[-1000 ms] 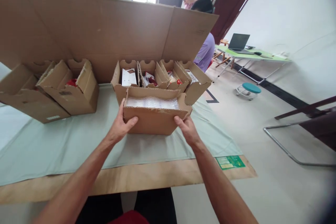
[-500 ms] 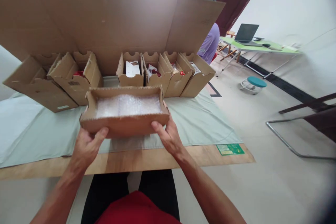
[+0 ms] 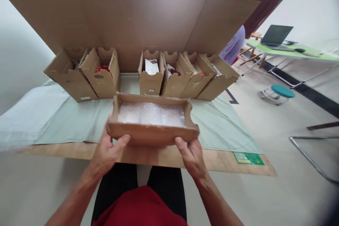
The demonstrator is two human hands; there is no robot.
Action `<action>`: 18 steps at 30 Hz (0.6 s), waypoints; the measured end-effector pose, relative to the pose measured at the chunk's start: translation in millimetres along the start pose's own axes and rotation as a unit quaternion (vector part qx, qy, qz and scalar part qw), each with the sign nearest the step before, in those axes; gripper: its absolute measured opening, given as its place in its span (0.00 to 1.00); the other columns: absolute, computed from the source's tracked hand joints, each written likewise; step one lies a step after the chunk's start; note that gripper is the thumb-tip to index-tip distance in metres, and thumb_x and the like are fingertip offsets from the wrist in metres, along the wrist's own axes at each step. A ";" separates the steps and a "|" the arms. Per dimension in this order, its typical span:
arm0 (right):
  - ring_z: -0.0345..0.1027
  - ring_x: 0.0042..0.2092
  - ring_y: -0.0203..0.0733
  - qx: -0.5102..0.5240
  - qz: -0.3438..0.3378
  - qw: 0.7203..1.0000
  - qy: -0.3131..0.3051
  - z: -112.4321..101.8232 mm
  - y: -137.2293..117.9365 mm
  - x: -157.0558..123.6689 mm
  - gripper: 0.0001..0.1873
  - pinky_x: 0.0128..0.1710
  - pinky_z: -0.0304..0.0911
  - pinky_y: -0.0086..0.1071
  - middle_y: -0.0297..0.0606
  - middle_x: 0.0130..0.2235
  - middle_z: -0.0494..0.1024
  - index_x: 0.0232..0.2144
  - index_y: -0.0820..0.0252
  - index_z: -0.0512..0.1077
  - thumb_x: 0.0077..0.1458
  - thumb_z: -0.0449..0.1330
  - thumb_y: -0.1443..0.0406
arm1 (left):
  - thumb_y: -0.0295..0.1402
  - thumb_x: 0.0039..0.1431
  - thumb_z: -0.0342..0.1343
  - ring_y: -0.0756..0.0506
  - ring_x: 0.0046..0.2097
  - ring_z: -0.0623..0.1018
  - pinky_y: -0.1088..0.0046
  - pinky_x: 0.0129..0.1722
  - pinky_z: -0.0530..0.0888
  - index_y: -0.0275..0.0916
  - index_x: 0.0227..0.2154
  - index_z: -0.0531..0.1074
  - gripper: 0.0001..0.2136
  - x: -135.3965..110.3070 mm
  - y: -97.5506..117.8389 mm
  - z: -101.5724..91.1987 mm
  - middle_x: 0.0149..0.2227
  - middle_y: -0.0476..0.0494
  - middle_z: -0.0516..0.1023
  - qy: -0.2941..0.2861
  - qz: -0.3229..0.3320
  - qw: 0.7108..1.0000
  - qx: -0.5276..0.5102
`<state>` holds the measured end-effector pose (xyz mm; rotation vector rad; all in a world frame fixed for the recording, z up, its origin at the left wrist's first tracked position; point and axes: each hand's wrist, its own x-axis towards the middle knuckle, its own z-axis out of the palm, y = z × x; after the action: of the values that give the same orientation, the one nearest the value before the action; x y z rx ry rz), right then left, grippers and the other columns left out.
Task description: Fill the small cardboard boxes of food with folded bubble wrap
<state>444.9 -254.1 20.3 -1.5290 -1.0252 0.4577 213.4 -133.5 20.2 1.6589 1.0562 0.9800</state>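
Between my two hands is an open cardboard box [image 3: 153, 136], long and narrow, held up over the front of the table. Bubble wrap [image 3: 150, 113] lies inside it; whatever it may cover cannot be made out. My left hand [image 3: 109, 150] grips the box's left end, thumb on the front wall and fingers behind and below. At the right end, my right hand [image 3: 191, 152] holds it the same way. Beyond the box, a gap separates two upright cardboard bins, one with red contents [image 3: 102, 69], from several more on the right, one holding a white box [image 3: 152, 67].
A tall cardboard panel [image 3: 137, 17] stands behind the bins. Pale green cloth [image 3: 225, 123] covers the wooden table [image 3: 217, 160], with clear plastic [image 3: 29, 113] at its left. To the right are a teal stool [image 3: 283, 91] and a laptop [image 3: 277, 37]. A person in purple [image 3: 235, 46] is behind the panel.
The held box has come slightly closer to me and to the right in view, with both hands still on it. My view has turned a little left, so the surroundings sit further right.
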 end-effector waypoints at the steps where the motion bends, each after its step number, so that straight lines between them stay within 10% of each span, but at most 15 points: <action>1: 0.66 0.63 0.58 0.010 -0.008 1.000 -0.011 8.9 -2.3 6.9 0.37 0.67 0.57 0.52 0.48 0.59 0.75 0.63 0.56 0.68 0.59 0.62 0.44 | 0.49 0.60 0.63 0.35 0.68 0.68 0.57 0.70 0.62 0.39 0.68 0.60 0.37 7.6 3.2 -9.2 0.61 0.36 0.75 0.023 0.022 0.999 0.015; 11: 0.66 0.63 0.62 -0.045 0.007 0.999 0.028 -16.7 34.2 -11.2 0.38 0.68 0.53 0.58 0.51 0.57 0.76 0.60 0.58 0.71 0.54 0.68 0.46 | 0.44 0.64 0.61 0.38 0.69 0.68 0.60 0.70 0.62 0.46 0.73 0.51 0.38 -14.8 -8.1 23.9 0.69 0.37 0.66 0.005 0.027 0.997 -0.068; 18: 0.65 0.65 0.60 0.032 -0.072 0.980 -0.182 46.6 1.1 94.0 0.45 0.67 0.59 0.54 0.48 0.61 0.75 0.64 0.56 0.68 0.51 0.67 0.40 | 0.40 0.62 0.64 0.36 0.71 0.64 0.54 0.73 0.56 0.45 0.74 0.47 0.43 -30.1 -8.3 -2.9 0.71 0.36 0.62 0.199 0.026 0.978 -0.056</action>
<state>460.0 -150.9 31.9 -1.3301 -1.3804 0.6786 199.4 -159.1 8.7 1.4357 1.1949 1.4204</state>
